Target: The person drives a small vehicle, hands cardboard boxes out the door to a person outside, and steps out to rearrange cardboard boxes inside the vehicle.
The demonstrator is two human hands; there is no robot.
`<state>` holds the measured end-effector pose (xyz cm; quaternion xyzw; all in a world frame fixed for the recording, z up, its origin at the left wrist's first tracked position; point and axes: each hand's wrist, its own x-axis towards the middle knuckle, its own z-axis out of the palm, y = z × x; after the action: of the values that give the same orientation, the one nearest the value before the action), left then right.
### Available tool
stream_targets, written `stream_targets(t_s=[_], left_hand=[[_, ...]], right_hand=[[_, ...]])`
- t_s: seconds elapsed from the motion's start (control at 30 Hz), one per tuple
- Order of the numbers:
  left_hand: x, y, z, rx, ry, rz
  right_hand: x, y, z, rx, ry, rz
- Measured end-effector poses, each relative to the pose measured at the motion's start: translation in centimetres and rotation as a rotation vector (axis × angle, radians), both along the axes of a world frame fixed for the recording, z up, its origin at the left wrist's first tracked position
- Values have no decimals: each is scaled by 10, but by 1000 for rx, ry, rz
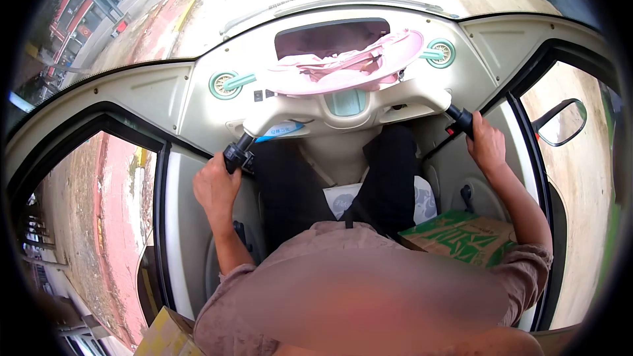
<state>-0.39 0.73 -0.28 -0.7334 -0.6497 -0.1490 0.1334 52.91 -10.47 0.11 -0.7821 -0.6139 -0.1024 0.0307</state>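
Inside a small enclosed vehicle, my left hand (216, 186) is wrapped round the black left handlebar grip (236, 155). On the other side, my right hand (487, 142) closes round the black right handlebar grip (461, 120), which has a red switch beside it. Both grips join a white handlebar (409, 100). A pink item with a rounded brim (330, 76) lies over the middle of the dashboard, in front of a dark recess. Under the left side of the handlebar is a blue and white label (280, 132).
A green and brown cardboard box (461, 237) lies at my right side, and a yellowish box (168, 333) is at the lower left. Doors with windows stand on both sides. A side mirror (562, 122) is outside right. Pavement shows through the windshield.
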Motion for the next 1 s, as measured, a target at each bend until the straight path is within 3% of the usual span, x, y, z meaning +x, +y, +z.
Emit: stream_targets(t_s=[1.0], left_hand=[[-1,-4,3,-58,-56,26]], right_hand=[[1,-1,-4,-3,-33,15]])
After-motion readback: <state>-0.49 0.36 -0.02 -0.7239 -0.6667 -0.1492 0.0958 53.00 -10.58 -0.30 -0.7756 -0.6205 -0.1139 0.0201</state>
